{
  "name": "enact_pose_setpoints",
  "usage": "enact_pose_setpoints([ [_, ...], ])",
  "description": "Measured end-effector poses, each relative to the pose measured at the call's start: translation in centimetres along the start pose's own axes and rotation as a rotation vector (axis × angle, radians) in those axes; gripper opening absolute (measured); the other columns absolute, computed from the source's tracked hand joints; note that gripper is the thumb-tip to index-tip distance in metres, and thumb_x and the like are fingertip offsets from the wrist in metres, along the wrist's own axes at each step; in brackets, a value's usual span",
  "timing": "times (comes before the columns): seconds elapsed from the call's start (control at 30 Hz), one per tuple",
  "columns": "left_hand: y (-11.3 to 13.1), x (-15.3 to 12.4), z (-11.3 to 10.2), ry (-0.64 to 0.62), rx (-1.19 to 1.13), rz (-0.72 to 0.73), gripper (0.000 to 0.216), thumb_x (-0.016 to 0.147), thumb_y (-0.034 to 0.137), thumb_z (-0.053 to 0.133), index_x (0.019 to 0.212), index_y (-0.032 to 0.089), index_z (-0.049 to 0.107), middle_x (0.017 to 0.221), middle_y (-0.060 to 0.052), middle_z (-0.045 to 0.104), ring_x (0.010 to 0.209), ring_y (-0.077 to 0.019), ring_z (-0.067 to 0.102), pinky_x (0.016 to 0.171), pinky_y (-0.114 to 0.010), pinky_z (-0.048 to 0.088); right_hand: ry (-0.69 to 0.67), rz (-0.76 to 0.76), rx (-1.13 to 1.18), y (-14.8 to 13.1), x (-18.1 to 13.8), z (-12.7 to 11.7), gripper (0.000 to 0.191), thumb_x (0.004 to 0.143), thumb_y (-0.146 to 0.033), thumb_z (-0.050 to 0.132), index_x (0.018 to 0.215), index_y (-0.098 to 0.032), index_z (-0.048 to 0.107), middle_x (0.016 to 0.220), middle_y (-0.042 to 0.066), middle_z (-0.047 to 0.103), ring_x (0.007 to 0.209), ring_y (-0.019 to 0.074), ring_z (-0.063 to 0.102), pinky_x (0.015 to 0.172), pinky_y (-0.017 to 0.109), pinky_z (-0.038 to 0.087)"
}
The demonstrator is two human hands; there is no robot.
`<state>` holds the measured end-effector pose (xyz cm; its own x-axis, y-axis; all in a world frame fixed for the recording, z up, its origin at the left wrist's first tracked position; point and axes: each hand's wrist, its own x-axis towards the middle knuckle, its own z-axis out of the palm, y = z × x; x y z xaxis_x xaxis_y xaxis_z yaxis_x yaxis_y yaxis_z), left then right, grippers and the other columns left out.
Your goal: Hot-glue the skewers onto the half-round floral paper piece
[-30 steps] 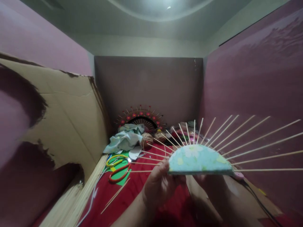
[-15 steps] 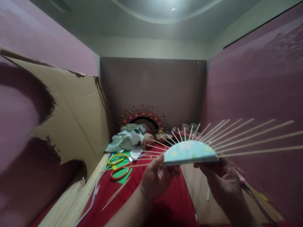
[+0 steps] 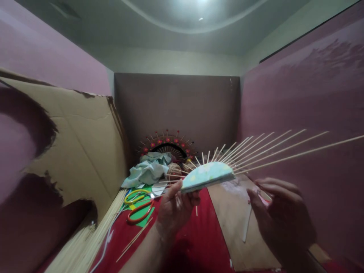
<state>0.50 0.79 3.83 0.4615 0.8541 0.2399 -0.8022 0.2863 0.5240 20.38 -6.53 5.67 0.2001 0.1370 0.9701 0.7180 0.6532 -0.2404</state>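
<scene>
Sticks fan out from the half-round card my left hand pinches by its corner. My right hand hangs loosely open, near it, not touching. Stick tips run off-picture.

A home craft corner in a room with pink walls and a lit ceiling. At 9 o'clock leans a torn cardboard sheet; at 7 o'clock lie bamboo skewers; near centre, scissors and a finished beaded fan on red cloth.
</scene>
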Motion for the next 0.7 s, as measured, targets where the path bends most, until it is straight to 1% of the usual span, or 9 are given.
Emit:
enact_pose_setpoints([
  [0.07, 0.3, 0.1, 0.2, -0.009, 0.046, 0.037, 0.016, 0.080, 0.021, 0.058, 0.086, 0.009, 0.066, 0.071, -0.009, 0.070, 0.062, -0.0171, 0.065, 0.057, -0.026, 0.051, -0.033, -0.213, -0.286, -0.2, 0.7, -1.2, 0.060, 0.071, -0.009, 0.069, 0.120, -0.034, 0.046, 0.100, 0.006, 0.055, 0.095, 0.0248, 0.055, 0.084, 0.044, 0.048],
  [0.17, 0.6, 0.1, 0.5, 0.006, 0.092, 0.067, 0.016, 0.080, 0.019, 0.057, 0.087, 0.009, 0.066, 0.071, -0.009, 0.070, 0.061, -0.0175, 0.065, 0.056, -0.027, 0.051, -0.246, -0.488, -0.590, -0.1, 2.5, -2.2, 0.065, 0.074, -0.013, 0.068, 0.132, -0.030, 0.040, 0.114, 0.009, 0.060, 0.112, 0.0318, 0.049, 0.098, 0.054, 0.038],
  [0.23, 0.7, 0.0, 0.7, 0.016, 0.109, 0.052, 0.016, 0.081, 0.019, 0.055, 0.086, 0.009, 0.066, 0.070, -0.009, 0.070, 0.060, -0.0174, 0.065, 0.057, -0.027, 0.052, -0.456, -0.541, -0.683, 0.2, 4.0, -2.1, 0.063, 0.081, -0.015, 0.059, 0.138, -0.029, 0.034, 0.123, 0.007, 0.060, 0.119, 0.0331, 0.047, 0.105, 0.061, 0.024],
  [0.27, 0.8, 0.0, 0.8, 0.019, 0.121, 0.040, 0.017, 0.082, 0.020, 0.053, 0.086, 0.008, 0.066, 0.070, -0.010, 0.069, 0.060, -0.0174, 0.065, 0.056, -0.027, 0.052, -0.527, -0.558, -0.696, 0.4, 4.7, -2.0, 0.062, 0.083, -0.016, 0.055, 0.139, -0.029, 0.032, 0.125, 0.005, 0.059, 0.119, 0.0323, 0.048, 0.106, 0.061, 0.022],
  [0.37, 1.0, 0.2, 1.4, 0.014, 0.180, -0.004, 0.022, 0.083, 0.019, 0.050, 0.087, 0.005, 0.065, 0.068, -0.011, 0.068, 0.057, -0.0173, 0.064, 0.053, -0.026, 0.051, -0.649, -0.574, -0.677, 1.2, 6.4, -1.3, 0.058, 0.083, -0.015, 0.053, 0.136, -0.029, 0.037, 0.117, 0.004, 0.065, 0.107, 0.0302, 0.056, 0.103, 0.059, 0.024],
  [0.43, 1.3, 0.5, 2.1, 0.001, 0.208, -0.007, 0.021, 0.083, 0.018, 0.048, 0.086, 0.005, 0.064, 0.067, -0.011, 0.067, 0.056, -0.0171, 0.064, 0.051, -0.025, 0.050, -0.687, -0.589, -0.631, 1.6, 7.2, -0.7, 0.043, 0.083, -0.017, 0.053, 0.125, -0.029, 0.051, 0.101, 0.003, 0.071, 0.095, 0.0276, 0.061, 0.098, 0.055, 0.029],
  [0.53, 2.1, 1.2, 3.4, -0.033, 0.250, 0.015, 0.020, 0.084, 0.022, 0.049, 0.088, 0.007, 0.063, 0.069, -0.012, 0.067, 0.056, -0.0160, 0.063, 0.052, -0.024, 0.050, -0.645, -0.626, -0.558, 2.3, 8.3, 0.3, 0.020, 0.088, -0.026, 0.052, 0.103, -0.028, 0.064, 0.085, -0.001, 0.073, 0.080, 0.0216, 0.063, 0.091, 0.045, 0.036],
  [0.63, 3.2, 1.4, 4.3, -0.130, 0.337, 0.101, 0.037, 0.082, 0.039, 0.059, 0.098, 0.006, 0.061, 0.082, -0.014, 0.068, 0.071, -0.0194, 0.066, 0.063, -0.028, 0.053, -0.553, -0.583, -0.507, 2.9, 9.5, 1.1, 0.019, 0.086, -0.037, 0.056, 0.096, -0.026, 0.067, 0.079, 0.001, 0.073, 0.071, 0.0181, 0.062, 0.082, 0.038, 0.040],
  [0.7, 3.6, 1.2, 4.3, -0.174, 0.420, 0.178, 0.046, 0.076, 0.043, 0.066, 0.108, 0.010, 0.058, 0.093, -0.013, 0.067, 0.081, -0.0224, 0.065, 0.067, -0.031, 0.054, -0.522, -0.452, -0.402, 3.1, 10.5, 1.6, 0.022, 0.082, -0.041, 0.061, 0.091, -0.023, 0.070, 0.072, 0.001, 0.071, 0.063, 0.0156, 0.060, 0.070, 0.032, 0.041],
])
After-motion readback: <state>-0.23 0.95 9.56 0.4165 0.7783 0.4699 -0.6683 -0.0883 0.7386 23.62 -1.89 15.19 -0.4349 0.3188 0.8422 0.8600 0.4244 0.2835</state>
